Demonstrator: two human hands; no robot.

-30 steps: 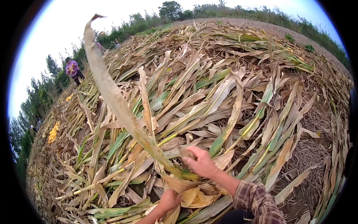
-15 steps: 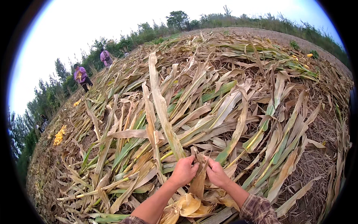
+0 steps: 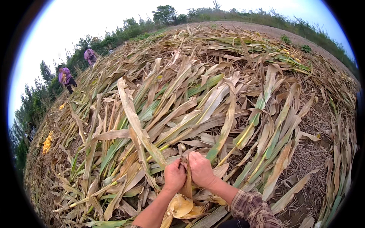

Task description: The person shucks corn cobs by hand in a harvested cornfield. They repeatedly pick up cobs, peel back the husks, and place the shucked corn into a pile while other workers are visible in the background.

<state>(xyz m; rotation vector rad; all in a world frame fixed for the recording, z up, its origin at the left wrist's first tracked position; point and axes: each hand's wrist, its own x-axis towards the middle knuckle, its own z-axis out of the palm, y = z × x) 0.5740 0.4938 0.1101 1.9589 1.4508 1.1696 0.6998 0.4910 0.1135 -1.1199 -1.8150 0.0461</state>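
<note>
Close together at the lower middle, my left hand and my right hand are both closed on a dry brown corn husk. Its tip pokes up between my fists, and a brown flap hangs down between my wrists. Whether an ear of corn is inside is hidden by my fingers. Pale yellow opened husk leaves lie just below, between my forearms. A long dry corn leaf slants up and left from beside my left hand.
Cut corn stalks with dry and green leaves cover the ground around me. Yellow corn ears lie heaped at far left. Two people in purple tops, one nearer and one farther, stand beyond. Straw stubble is at right.
My right hand has turned over so its back shows, and my fists have drawn closer together. The scene has shifted left and slightly up in the view. The tall dry leaf now leans farther left.
</note>
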